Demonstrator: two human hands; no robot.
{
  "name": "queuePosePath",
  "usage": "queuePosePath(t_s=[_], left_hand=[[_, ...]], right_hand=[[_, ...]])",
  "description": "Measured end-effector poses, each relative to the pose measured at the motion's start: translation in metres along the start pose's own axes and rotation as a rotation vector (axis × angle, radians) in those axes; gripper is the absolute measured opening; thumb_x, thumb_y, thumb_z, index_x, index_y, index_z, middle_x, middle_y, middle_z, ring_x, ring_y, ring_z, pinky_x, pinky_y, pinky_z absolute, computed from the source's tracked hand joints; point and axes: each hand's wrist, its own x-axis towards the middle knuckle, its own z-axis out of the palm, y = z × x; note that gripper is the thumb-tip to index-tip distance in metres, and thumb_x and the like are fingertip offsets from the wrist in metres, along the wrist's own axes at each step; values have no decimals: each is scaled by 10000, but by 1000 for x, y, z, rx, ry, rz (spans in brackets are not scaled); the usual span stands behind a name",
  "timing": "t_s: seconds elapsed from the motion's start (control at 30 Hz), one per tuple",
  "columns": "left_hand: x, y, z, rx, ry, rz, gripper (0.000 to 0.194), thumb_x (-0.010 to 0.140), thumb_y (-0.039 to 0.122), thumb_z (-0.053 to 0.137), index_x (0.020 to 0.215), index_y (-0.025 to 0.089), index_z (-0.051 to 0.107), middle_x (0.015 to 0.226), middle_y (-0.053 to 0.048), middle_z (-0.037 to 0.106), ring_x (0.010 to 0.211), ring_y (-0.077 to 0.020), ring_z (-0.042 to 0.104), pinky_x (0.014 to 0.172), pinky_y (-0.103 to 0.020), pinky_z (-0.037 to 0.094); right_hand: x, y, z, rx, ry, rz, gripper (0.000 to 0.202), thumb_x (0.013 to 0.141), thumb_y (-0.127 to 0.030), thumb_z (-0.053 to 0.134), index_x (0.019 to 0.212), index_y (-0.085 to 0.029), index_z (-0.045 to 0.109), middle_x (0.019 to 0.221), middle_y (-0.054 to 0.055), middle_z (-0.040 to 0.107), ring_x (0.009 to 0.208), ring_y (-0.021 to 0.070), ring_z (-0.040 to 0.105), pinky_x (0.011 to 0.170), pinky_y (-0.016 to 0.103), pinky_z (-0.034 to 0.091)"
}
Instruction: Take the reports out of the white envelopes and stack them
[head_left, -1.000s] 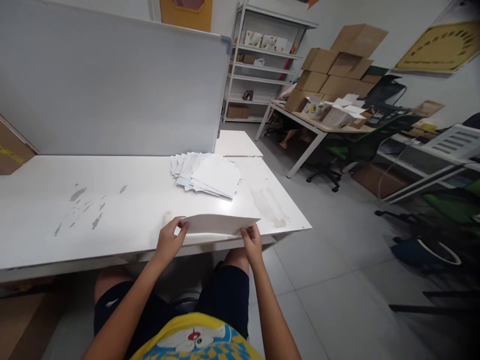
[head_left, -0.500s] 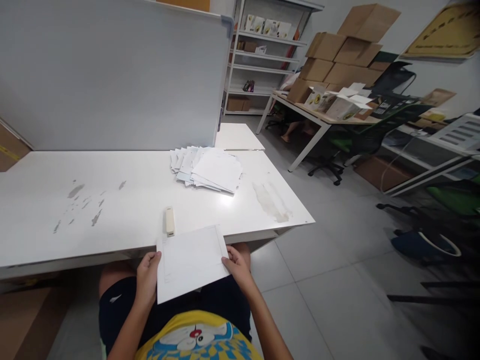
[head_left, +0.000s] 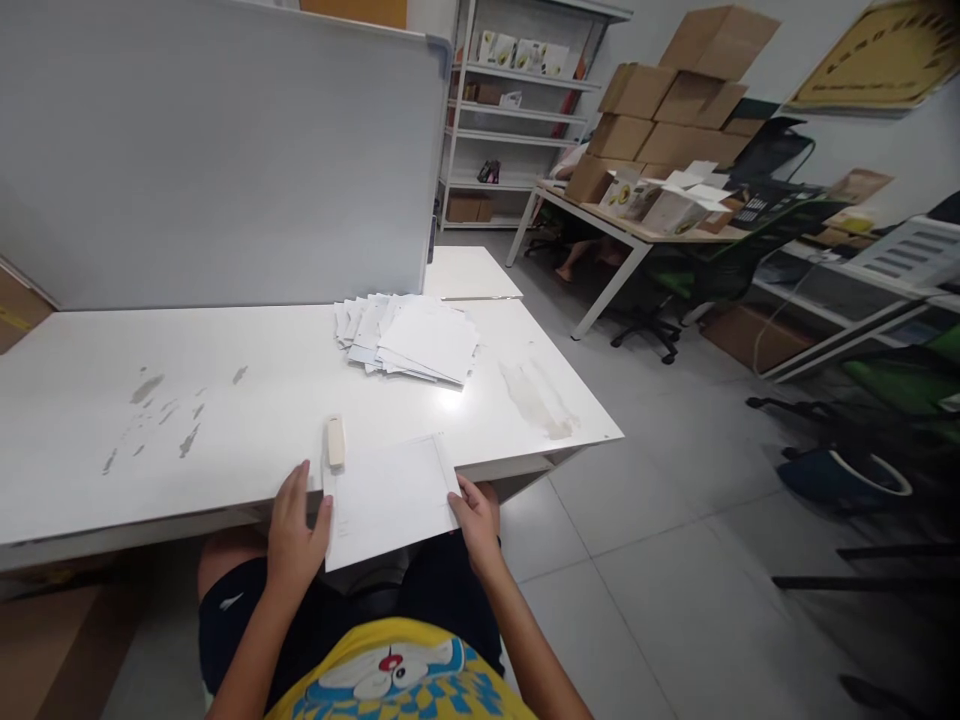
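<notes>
White rectangular desk (head_left: pixel 255 440), flat support. Fanned white paper pile (head_left: pixel 427 340) set farther back, likely leaving front edge free. Thin white rectangular sheet (head_left: pixel 390 500) overhangs front edge, probably giving fingers room beneath. Right hand (head_left: pixel 478 520) pinches sheet's right edge, seemingly steadying it. Left hand (head_left: pixel 295 535) spread, thumb at left edge; firm contact unclear. Small cream oblong block (head_left: pixel 335 442) by far-left corner, within easy reach.

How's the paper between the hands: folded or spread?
Spread flat: the paper shows one broad face between the left hand and right hand, no fold visible.
</notes>
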Motion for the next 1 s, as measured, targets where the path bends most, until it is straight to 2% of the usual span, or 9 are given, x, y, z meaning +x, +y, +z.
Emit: queuePosePath(t_s=[0.07, 0.13, 0.23, 0.37, 0.57, 0.7, 0.8, 0.93, 1.0], left_hand=[[4, -1, 0, 129, -145, 252, 558, 918, 343, 450, 1435, 156, 357, 1489, -159, 394, 1401, -319, 319, 1115, -513, 331], [7, -4, 3, 212, -194, 364, 579, 948, 297, 395, 1489, 145, 259, 1499, -160, 380, 1426, -318, 261, 1119, -531, 323], [7, -7, 8, 300, -148, 397, 579, 957, 253, 376, 1506, 147, 228, 1453, -163, 448, 1417, -333, 277, 1081, -549, 369], [12, 1, 8, 335, -43, 460, 592, 930, 209, 447, 1497, 171, 280, 1436, -153, 473, 1427, -364, 233, 1060, -581, 374], [26, 2, 8, 165, -99, 632, 626, 895, 80, 451, 1489, 216, 308, 1317, -105, 599, 1355, -299, 406, 1040, -506, 438], [21, -9, 17, 118, -78, 628, 627, 876, 15, 438, 1465, 214, 355, 1280, -107, 625, 1290, -270, 495, 1032, -494, 452], [17, -11, 20, 96, -56, 613, 611, 872, -3, 431, 1445, 203, 386, 1258, -107, 639, 1268, -254, 520, 1018, -469, 470], [26, -10, 10, 91, -72, 638, 543, 878, 21, 429, 1391, 198, 461, 1198, -90, 677, 1207, -240, 576, 946, -408, 512], [37, -10, 0, 96, -95, 685, 526, 877, 38, 436, 1371, 213, 485, 1163, -76, 695, 1163, -233, 608, 895, -375, 525]], right_hand=[[0, 0, 1, 6, 0, -14, 443, 736, -360, 644, 1146, -198, 677, 1087, 66, 720, 970, 260, 651, 865, 367, 511], [0, 1, 3, 14, 10, -13, 432, 725, -360, 650, 1126, -203, 687, 1117, 66, 711, 1010, 268, 641, 917, 388, 493], [-1, 5, 4, 29, 50, 0, 420, 714, -372, 664, 1098, -203, 694, 1119, 70, 711, 1024, 272, 640, 945, 403, 480], [-4, 6, 2, 36, 38, -20, 404, 749, -395, 654, 1110, -218, 681, 1127, 62, 708, 1024, 261, 646, 946, 396, 483], [-6, -3, 0, -59, 43, -48, 408, 774, -414, 641, 1129, -216, 673, 1127, 67, 706, 1021, 265, 652, 921, 392, 504], [-7, -4, 0, -164, 80, -41, 408, 807, -410, 594, 1147, -198, 665, 1151, 83, 697, 1031, 273, 652, 895, 393, 523], [-6, -9, 1, -344, 98, -130, 397, 834, -373, 540, 1167, -198, 666, 1171, 86, 690, 1081, 279, 634, 927, 410, 512], [4, -28, 1, -648, -78, -321, 412, 836, -282, 519, 1225, -237, 645, 1164, 69, 697, 1079, 270, 640, 965, 431, 489], [12, -43, -2, -725, -115, -372, 417, 838, -263, 509, 1233, -254, 639, 1159, 59, 701, 1061, 265, 648, 952, 434, 495]])
